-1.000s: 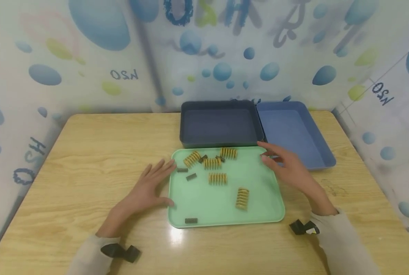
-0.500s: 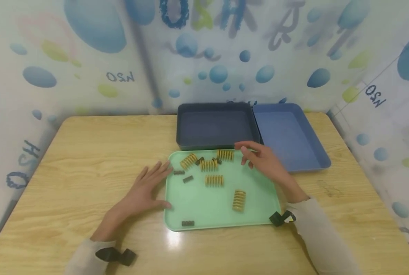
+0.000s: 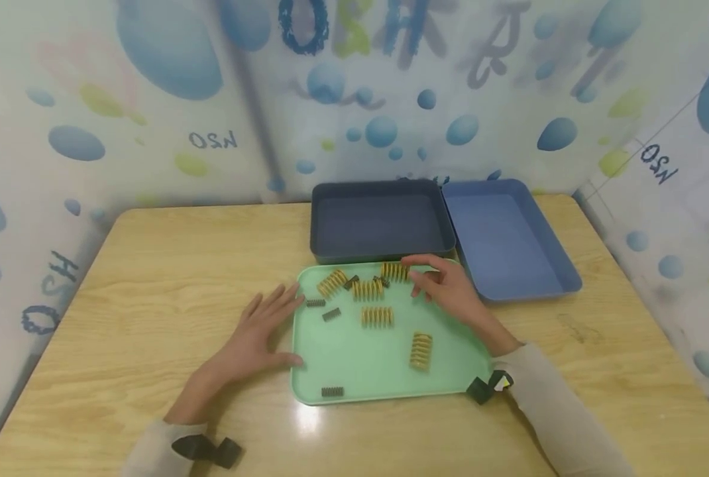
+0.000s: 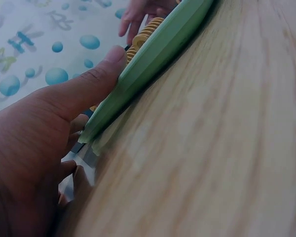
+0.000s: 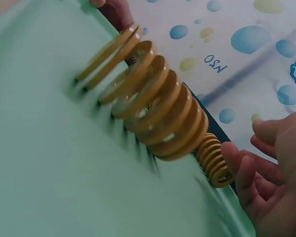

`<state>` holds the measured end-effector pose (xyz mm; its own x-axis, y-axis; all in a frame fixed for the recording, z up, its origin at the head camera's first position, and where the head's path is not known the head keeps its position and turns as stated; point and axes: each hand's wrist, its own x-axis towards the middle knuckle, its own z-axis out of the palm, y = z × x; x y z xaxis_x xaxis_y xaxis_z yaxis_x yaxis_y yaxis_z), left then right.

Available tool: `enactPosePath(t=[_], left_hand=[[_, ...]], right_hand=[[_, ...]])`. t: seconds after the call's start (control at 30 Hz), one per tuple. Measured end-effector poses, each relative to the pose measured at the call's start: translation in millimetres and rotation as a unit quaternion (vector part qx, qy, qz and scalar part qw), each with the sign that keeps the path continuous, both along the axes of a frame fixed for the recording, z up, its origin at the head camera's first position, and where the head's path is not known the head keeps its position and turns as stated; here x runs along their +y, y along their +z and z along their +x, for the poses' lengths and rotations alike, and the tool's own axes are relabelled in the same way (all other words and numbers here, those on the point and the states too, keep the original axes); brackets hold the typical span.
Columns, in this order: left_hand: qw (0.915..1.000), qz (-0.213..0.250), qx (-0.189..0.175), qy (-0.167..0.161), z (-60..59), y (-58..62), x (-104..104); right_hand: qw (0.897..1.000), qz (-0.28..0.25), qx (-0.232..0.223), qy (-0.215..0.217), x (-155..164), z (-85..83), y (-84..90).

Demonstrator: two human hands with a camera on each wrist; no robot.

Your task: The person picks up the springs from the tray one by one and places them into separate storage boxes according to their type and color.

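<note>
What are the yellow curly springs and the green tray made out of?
The yellow springs look like metal coils with a glossy yellow coat: thick, stiff rings that catch the light. The green tray seems to be smooth plastic, judging by its even pale colour, rounded rim and soft sheen. Neither is certain from looks alone.

mirrored "OSN" on wall covering [image 3: 213,140], same right [image 3: 658,163]

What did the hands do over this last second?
The right hand moved left from beside the blue bins to the yellow spring at the green tray's far edge; its fingers reach it, not yet gripping. The left hand stayed flat against the tray's left rim. The springs have not moved.
</note>
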<state>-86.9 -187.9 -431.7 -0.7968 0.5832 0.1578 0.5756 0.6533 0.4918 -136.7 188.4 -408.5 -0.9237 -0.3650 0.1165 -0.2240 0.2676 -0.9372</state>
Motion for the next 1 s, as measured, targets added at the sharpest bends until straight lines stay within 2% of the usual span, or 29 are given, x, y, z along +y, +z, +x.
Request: enactPosePath(t=[0.2, 0.43, 0.53, 0.63, 0.8, 1.0], left_hand=[[1.0, -0.002, 0.003, -0.001, -4.4, -0.5, 0.6], [1.0, -0.001, 0.007, 0.001, -3.7, -1.8, 0.1], [1.0, -0.001, 0.008, 0.004, -0.7, -2.5, -0.9], [0.9999, 0.0, 0.01, 0.006, -0.2, -3.0, -2.2], [0.9999, 0.01, 0.0, 0.007, 4.7, -3.7, -2.4], [0.9998, 0.016, -0.001, 0.007, 3.1, -4.4, -0.8]], right_hand=[[0.999, 0.018, 0.044, -0.022, -8.7, 6.1, 8.3], [0.992, 0.036, 0.11, -0.048, -8.9, -1.1, -26.4], [0.99, 0.042, 0.119, -0.067, -9.6, -1.5, -32.9], [0.989, 0.04, 0.114, -0.083, -10.2, -1.9, -34.0], [0.99, 0.059, 0.072, -0.109, -11.6, 5.3, -31.0], [0.99, 0.074, 0.062, -0.098, -9.9, 2.7, -29.4]])
